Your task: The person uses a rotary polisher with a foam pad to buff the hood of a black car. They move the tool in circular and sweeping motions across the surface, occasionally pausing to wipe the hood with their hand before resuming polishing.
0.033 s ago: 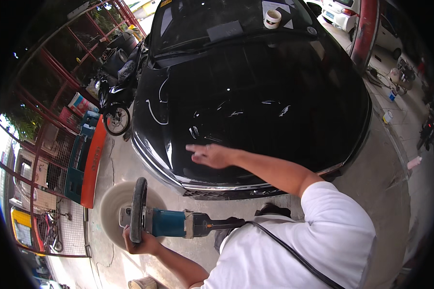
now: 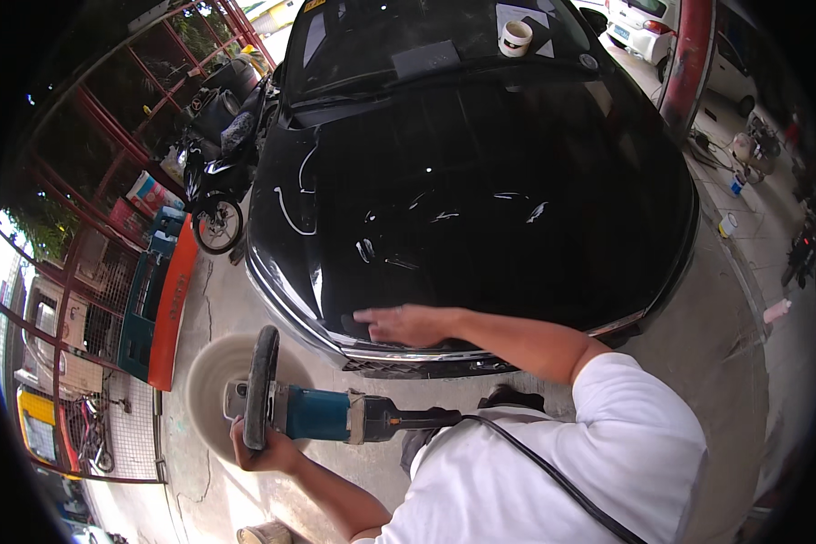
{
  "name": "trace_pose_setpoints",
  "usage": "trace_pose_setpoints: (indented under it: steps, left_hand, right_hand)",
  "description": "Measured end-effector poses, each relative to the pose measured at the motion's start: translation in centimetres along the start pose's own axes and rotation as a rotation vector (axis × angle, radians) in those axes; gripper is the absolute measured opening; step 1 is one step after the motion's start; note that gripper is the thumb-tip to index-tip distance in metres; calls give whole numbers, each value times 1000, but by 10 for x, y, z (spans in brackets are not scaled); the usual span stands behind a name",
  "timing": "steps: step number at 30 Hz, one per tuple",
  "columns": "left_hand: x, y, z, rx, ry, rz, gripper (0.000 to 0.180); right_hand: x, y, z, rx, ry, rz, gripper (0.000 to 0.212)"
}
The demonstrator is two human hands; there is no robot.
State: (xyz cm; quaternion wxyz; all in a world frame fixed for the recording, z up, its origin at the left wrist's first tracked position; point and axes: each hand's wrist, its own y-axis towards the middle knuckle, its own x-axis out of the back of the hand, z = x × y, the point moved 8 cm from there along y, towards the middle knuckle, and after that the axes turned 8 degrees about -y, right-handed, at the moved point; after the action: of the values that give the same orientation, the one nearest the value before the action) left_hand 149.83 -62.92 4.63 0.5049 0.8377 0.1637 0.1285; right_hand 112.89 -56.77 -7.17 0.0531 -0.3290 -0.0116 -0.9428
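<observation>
My left hand [image 2: 265,450] is closed around the head of a teal power polisher [image 2: 318,414], close behind its round dark pad [image 2: 261,388]. The pad is seen nearly edge-on, and the tool's body lies level in front of my waist. From its rear handle a black cord [image 2: 553,478] runs back across my white shirt. Fingers stretched to the left, my right hand [image 2: 411,325] is at the front edge of a black car hood [image 2: 480,263]; whether it touches the paint I cannot tell. Several whitish smears [image 2: 444,216] mark the glossy hood.
A white tub [image 2: 515,39] stands on the windshield. Below the polisher is a large round pale basin [image 2: 210,385]. An orange and green panel [image 2: 167,299] and a parked motorcycle [image 2: 218,220] stand to the left. A red post [image 2: 689,68] rises at the far right.
My right hand has moved down the hood toward its front edge. The polisher and my left hand stay almost where they were.
</observation>
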Motion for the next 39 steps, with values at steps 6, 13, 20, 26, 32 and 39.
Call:
trace_pose_setpoints:
  steps: [6,13,20,26,32,39]
  left_hand:
    - [-172,-30,36,518,-493,182,20]
    - [-333,-94,-102,640,-1066,668,20]
    - [-403,-212,-316,628,-1464,1015,16]
    - [-472,-256,-379,624,-1350,1060,16]
    - [-526,-187,-266,600,-1239,847,15]
    - [-555,-99,-85,601,-1008,610,16]
  right_hand:
    - [-49,-110,30,-312,670,55,83]
    - [-54,-231,50,-562,725,-599,83]
    - [-82,-344,57,-845,757,-1254,55]
    - [-21,-379,14,-953,811,-1286,43]
    - [33,-292,-29,-869,722,-1072,52]
    - [66,-134,-52,-739,679,-799,69]
